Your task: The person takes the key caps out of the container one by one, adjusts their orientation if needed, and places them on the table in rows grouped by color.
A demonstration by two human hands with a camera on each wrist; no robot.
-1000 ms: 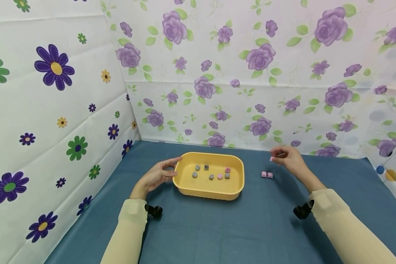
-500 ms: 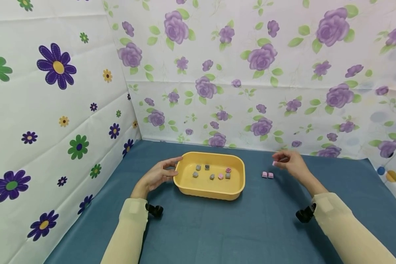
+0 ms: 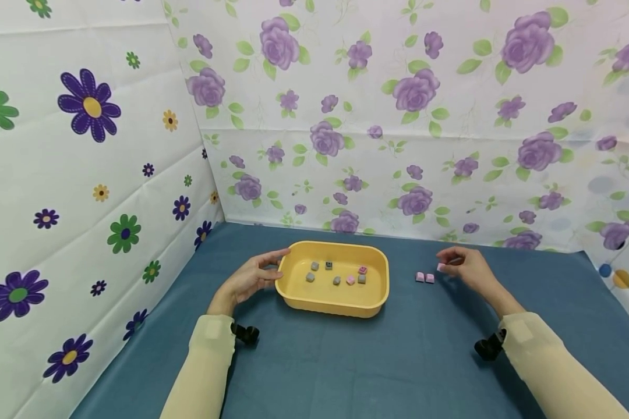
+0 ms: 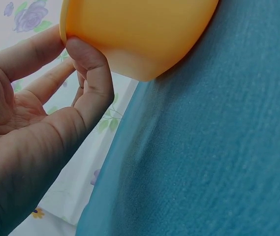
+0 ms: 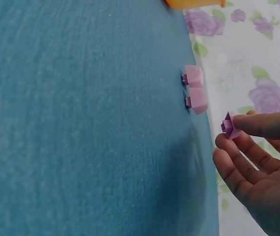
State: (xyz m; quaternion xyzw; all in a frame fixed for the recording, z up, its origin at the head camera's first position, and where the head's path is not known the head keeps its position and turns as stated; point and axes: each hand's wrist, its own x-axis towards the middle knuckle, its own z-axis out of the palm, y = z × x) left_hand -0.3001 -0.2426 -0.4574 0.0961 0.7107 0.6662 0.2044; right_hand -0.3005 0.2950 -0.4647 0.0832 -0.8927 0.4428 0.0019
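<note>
Pink keycap (image 5: 230,127) pinched, right grip (image 3: 468,269); left grip (image 3: 250,279) pinching tray (image 3: 327,306).

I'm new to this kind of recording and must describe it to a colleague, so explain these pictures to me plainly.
There is no machine, only a person's bare left hand and right hand. The wide picture comes from a camera worn on the head; the two close ones come from cameras worn on each wrist. On the blue cloth stands a yellow tray with small grey and pink pieces inside. Two pink pieces lie to its right. The left hand pinches the tray; the right pinches another pink piece.
</note>
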